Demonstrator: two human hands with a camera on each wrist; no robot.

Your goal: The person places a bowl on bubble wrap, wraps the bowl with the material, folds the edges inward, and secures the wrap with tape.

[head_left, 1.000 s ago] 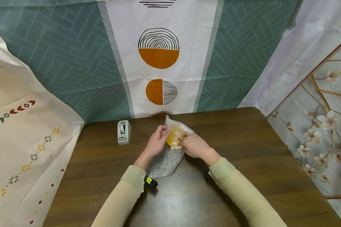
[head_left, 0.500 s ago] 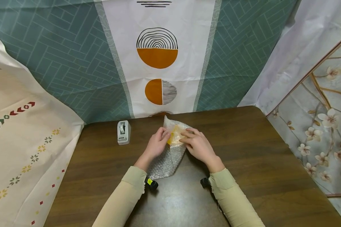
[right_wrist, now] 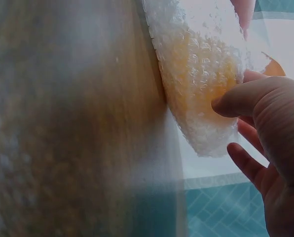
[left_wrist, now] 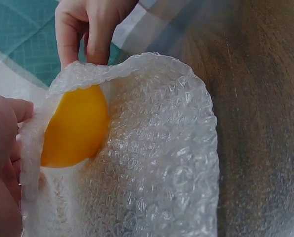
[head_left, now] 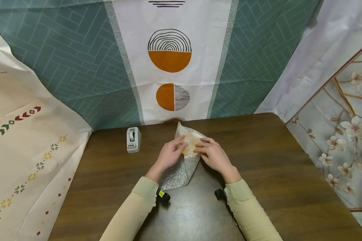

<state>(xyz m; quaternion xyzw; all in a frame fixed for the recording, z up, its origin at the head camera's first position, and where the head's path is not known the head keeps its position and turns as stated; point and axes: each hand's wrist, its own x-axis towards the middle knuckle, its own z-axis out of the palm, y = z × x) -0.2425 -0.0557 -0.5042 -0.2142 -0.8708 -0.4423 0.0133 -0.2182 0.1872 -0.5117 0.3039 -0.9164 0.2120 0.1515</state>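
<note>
A sheet of clear bubble wrap (head_left: pixel 176 175) lies on the table, its upper part folded over a smooth yellow object with a rounded edge (left_wrist: pixel 75 131). Most of that object is covered, so its kind cannot be told. On the fold's left side, my left hand (head_left: pixel 169 154) holds the wrap's edge between thumb and fingers. Opposite it, my right hand (head_left: pixel 215 156) grips the wrap's right side. The right wrist view shows the right thumb (right_wrist: pixel 238 101) pressed on the wrap over the yellow, with fingers partly hidden behind.
A white tape dispenser (head_left: pixel 133 140) with a roll in it stands left of the wrap, near the back edge of the brown wooden table (head_left: pixel 253 150). Patterned cloths hang behind and at both sides. A small dark camera (head_left: pixel 219 194) sits at the right wrist.
The right hand has drawn back from over the yellow object to the wrap's right side. The wrap now covers more of the yellow. The left hand stays nearly in place.
</note>
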